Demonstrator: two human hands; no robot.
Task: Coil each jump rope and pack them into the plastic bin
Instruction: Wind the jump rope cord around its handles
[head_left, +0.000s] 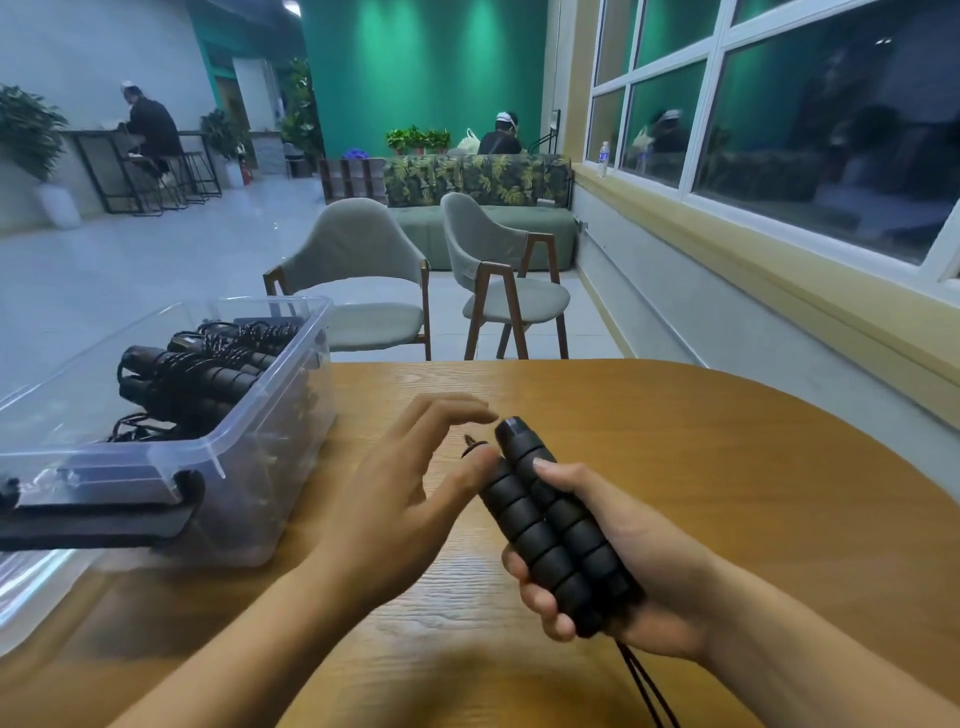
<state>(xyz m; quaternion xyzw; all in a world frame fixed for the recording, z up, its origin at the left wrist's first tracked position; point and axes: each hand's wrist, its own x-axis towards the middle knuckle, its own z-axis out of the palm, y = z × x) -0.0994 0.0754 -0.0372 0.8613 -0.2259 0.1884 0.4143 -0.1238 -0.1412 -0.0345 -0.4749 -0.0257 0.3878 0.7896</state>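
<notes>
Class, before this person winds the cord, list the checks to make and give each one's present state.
1. Handles side by side in the right hand: ok, gripped together.
2. Left hand free to wind: ok, open, holding nothing.
3. Cord coiled: not ok, it hangs loose below the right hand.
4. Cord untangled: cannot tell, it runs out of view.
5. Plastic bin uncovered: ok, packed ropes lie inside.

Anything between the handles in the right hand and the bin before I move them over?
Only the left hand, open, beside the handles on the bin's side. Nothing else shows on the table between them, and the bin is open on top. The cord hangs from the right hand out of frame.
</notes>
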